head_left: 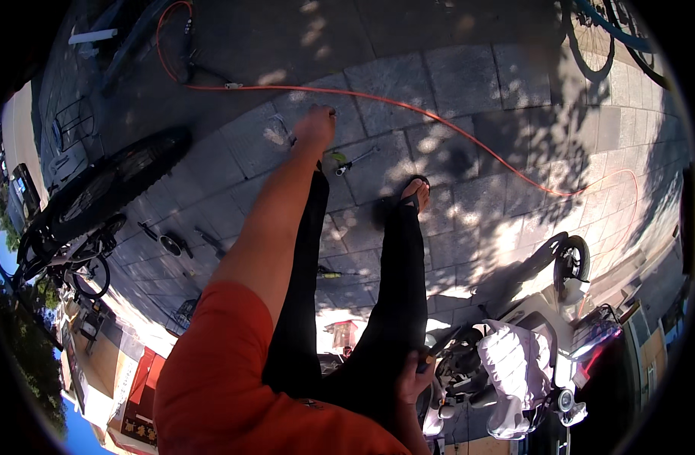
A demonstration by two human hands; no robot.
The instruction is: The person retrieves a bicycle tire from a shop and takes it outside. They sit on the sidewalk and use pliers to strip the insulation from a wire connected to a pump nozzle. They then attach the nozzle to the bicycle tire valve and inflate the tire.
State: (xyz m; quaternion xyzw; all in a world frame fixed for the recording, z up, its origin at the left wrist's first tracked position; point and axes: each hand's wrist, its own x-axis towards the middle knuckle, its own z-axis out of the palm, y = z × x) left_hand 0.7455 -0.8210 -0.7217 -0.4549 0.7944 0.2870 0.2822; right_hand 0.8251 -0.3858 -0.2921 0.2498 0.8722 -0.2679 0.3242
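My left hand (315, 127) reaches out over the paving with its fingers curled; whatever they hold is hidden. A silver wrench (351, 165) lies on the ground just beyond it, beside a yellow-green object (337, 158). My right hand (414, 376) is closed beside my right thigh, around a dark, partly blue object too small to make out, close to a white and grey scooter (516, 356). Another yellow-green tool (330, 274) lies on the paving between my legs.
An orange hose (408, 105) crosses the paving (461, 64). A black fat-tyred bicycle (112, 182) is at the left, near scattered dark parts (171, 244). Another bicycle (609, 42) stands at the upper right; a small wheel (571, 265) is at the right.
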